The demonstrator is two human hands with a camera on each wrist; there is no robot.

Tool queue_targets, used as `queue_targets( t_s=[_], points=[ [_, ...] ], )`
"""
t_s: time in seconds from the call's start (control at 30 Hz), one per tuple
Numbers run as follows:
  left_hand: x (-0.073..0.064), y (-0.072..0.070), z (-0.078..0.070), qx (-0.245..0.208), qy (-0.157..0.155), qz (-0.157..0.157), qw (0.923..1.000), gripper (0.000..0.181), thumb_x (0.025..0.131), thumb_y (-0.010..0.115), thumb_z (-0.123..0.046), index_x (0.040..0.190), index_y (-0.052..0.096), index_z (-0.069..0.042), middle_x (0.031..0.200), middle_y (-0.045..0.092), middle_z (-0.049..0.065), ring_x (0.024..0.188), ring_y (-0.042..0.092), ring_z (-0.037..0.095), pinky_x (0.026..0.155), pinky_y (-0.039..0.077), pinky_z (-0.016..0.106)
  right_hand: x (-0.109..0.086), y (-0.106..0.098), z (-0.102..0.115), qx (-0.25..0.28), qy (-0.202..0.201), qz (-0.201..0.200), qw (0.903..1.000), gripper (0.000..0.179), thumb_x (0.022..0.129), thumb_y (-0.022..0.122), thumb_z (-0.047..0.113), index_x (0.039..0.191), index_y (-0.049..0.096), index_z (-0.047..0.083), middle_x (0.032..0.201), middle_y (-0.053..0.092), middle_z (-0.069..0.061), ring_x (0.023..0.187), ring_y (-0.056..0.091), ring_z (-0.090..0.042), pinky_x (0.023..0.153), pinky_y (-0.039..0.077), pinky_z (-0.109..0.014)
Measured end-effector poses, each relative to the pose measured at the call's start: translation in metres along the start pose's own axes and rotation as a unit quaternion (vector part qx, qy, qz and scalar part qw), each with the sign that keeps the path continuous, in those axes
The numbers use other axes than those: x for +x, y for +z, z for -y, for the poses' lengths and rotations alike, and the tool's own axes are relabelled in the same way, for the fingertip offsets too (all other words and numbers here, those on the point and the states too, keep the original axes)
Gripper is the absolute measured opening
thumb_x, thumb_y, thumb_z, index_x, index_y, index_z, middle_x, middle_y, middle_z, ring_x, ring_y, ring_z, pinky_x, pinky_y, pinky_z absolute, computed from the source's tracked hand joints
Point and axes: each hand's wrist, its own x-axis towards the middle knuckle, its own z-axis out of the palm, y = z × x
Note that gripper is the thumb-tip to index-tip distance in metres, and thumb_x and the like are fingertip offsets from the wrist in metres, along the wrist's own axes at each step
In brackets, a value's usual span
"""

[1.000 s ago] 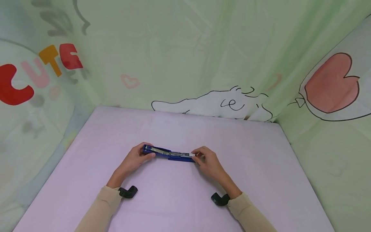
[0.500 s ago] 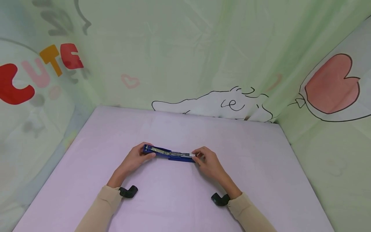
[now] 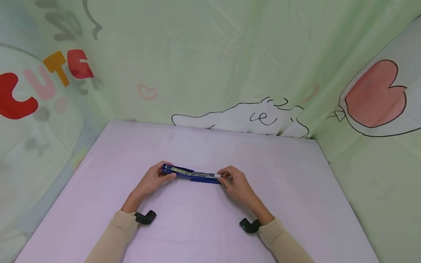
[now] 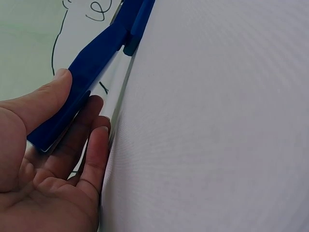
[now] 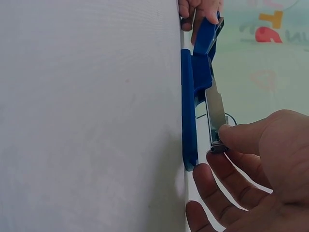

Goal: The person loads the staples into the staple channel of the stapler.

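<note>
A blue stapler (image 3: 205, 180) lies folded wide apart on the table, its metal staple channel (image 5: 216, 108) exposed. My left hand (image 3: 155, 177) grips the raised top cover (image 4: 96, 65) at the left end, thumb on one side and fingers on the other. At the other end, my right hand (image 3: 235, 181) pinches the tip of the metal channel between thumb and fingers. In the right wrist view the blue base (image 5: 189, 116) stands along the table surface, apart from the channel's tip. What lies inside the channel is too small to tell.
The table (image 3: 197, 226) has a pale lilac cover. Behind it and at both sides hang printed curtains (image 3: 210, 65) with letters and hearts. A black wrist camera (image 3: 146, 217) sits on the left wrist, and another black camera (image 3: 250, 225) on the right.
</note>
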Motion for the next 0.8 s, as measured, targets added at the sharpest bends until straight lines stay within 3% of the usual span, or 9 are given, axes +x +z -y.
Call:
queue_targets(
  t_s=[0.8],
  points=[
    [-0.0001,0.0008,-0.0001,-0.018,0.003,0.001,0.9998,0.046,0.100,0.076,-0.023,0.140,0.060,-0.008,0.135,0.071,0.019,0.106,0.064,0.017,0.086,0.049,0.021,-0.0011,-0.0010,-0.0014,0.015,0.026,0.012,0.9995,0.019,0.099,0.075,0.011,0.117,0.073,0.012,0.107,0.072,-0.004,0.095,0.060,-0.015,0.087,0.052,-0.033]
  ],
)
